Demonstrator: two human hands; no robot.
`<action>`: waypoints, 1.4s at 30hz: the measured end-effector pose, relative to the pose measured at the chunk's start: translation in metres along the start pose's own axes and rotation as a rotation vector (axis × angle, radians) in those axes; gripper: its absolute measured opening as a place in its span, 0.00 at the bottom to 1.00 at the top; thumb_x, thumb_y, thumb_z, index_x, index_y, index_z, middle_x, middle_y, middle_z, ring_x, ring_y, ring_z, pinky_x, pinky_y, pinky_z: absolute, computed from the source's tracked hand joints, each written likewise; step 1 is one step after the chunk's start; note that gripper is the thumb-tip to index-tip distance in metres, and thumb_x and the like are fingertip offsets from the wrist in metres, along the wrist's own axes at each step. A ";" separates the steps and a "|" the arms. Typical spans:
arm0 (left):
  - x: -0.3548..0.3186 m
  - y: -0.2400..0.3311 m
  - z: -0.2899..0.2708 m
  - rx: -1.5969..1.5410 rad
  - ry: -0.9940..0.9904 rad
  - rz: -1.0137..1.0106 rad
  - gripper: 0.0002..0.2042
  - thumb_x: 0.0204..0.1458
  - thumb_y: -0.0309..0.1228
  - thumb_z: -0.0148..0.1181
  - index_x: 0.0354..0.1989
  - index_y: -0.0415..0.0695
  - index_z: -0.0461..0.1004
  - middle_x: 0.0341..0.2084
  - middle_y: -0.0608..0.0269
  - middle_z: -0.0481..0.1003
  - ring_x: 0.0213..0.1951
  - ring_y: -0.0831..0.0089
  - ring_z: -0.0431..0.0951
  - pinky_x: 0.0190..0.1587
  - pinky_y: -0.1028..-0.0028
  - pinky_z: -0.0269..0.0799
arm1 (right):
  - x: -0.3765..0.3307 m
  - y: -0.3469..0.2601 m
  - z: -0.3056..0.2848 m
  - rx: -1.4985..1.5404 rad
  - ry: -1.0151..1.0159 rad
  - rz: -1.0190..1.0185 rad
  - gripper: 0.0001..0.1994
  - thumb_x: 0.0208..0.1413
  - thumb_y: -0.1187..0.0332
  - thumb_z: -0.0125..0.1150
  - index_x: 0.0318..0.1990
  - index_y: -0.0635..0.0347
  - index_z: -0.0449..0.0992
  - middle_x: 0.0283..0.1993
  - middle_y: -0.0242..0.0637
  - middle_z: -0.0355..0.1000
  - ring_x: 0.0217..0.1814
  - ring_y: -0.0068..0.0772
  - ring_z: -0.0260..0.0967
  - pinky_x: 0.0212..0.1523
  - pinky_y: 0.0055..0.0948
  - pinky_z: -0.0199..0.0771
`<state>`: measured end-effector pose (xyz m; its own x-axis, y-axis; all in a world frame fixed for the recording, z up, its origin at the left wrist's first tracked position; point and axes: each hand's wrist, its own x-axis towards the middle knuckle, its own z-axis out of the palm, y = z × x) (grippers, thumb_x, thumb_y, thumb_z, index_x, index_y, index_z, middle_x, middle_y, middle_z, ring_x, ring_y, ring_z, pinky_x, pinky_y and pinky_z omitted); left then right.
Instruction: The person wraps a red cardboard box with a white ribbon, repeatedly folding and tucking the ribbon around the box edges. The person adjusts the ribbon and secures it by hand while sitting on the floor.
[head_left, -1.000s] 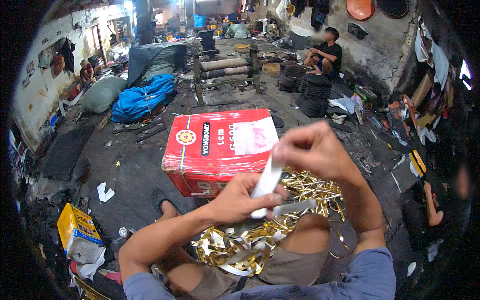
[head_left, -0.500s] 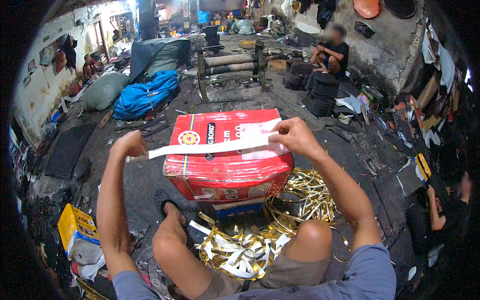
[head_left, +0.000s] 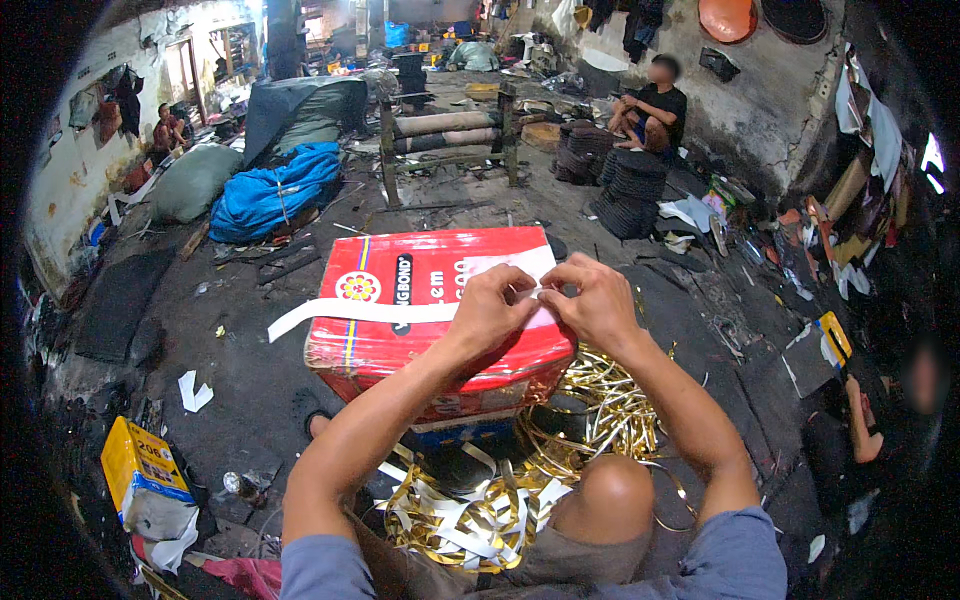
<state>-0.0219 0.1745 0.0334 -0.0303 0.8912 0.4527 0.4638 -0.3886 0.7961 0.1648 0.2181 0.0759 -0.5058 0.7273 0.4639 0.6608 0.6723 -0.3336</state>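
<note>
A long white strip (head_left: 385, 312) lies across the top of a red cardboard box (head_left: 375, 378) in front of me, its free end jutting past the box's left edge. My left hand (head_left: 488, 308) and my right hand (head_left: 593, 303) meet over the right part of the box top. Thumbs and fingers of both are pinched close together on the strip's right end, which the fingers partly hide. Under that end is a pale pink-white sheet (head_left: 508, 262). Gold and white strips (head_left: 470, 520) are heaped between my legs, and more gold strips (head_left: 610, 395) pile up right of the box.
A yellow-and-blue carton (head_left: 145, 465) stands at the left. Farther off are a blue bundle (head_left: 280, 190), a low rack with rolls (head_left: 448, 135) and stacks of dark pieces (head_left: 628, 195). One person (head_left: 660, 105) sits beyond them; another person's arm (head_left: 858, 425) shows at the right.
My left hand has left the strip's left end and come over beside my right hand. The strip, held stretched before, now rests on the box. A folded white scrap shows on the floor.
</note>
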 end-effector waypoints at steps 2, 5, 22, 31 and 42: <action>0.002 -0.005 0.004 0.053 0.005 0.045 0.10 0.54 0.30 0.68 0.41 0.38 0.83 0.36 0.50 0.81 0.36 0.62 0.81 0.41 0.65 0.77 | -0.003 0.005 -0.004 -0.017 0.024 -0.049 0.10 0.54 0.58 0.72 0.39 0.48 0.87 0.38 0.36 0.77 0.43 0.45 0.78 0.44 0.44 0.79; -0.001 -0.008 0.004 0.057 0.060 0.107 0.08 0.53 0.28 0.69 0.39 0.38 0.83 0.36 0.53 0.80 0.34 0.63 0.80 0.40 0.66 0.76 | -0.003 0.010 -0.005 -0.070 0.041 -0.237 0.09 0.56 0.58 0.70 0.40 0.49 0.85 0.37 0.35 0.74 0.41 0.42 0.77 0.41 0.42 0.79; -0.002 -0.005 0.000 -0.004 0.000 0.016 0.08 0.51 0.29 0.71 0.37 0.39 0.85 0.33 0.57 0.79 0.35 0.69 0.78 0.40 0.68 0.74 | 0.012 0.030 -0.026 -0.093 -0.181 -0.539 0.11 0.61 0.57 0.64 0.42 0.51 0.86 0.44 0.38 0.75 0.47 0.43 0.76 0.46 0.43 0.80; 0.001 -0.012 0.003 -0.052 0.025 0.008 0.08 0.50 0.30 0.72 0.36 0.39 0.86 0.34 0.54 0.81 0.37 0.66 0.80 0.42 0.67 0.76 | -0.002 0.029 -0.006 0.172 -0.063 -0.234 0.11 0.56 0.58 0.71 0.41 0.52 0.89 0.42 0.37 0.75 0.44 0.41 0.78 0.47 0.39 0.78; 0.004 -0.011 0.002 0.027 0.034 0.004 0.10 0.52 0.33 0.68 0.33 0.36 0.83 0.32 0.49 0.81 0.38 0.60 0.82 0.43 0.63 0.76 | -0.005 0.038 0.025 0.445 0.091 0.007 0.09 0.52 0.65 0.73 0.35 0.61 0.87 0.35 0.39 0.77 0.38 0.34 0.77 0.40 0.33 0.76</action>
<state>-0.0256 0.1826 0.0252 -0.0587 0.8809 0.4696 0.4880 -0.3851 0.7833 0.1782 0.2433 0.0404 -0.4378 0.7306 0.5240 0.3518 0.6755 -0.6480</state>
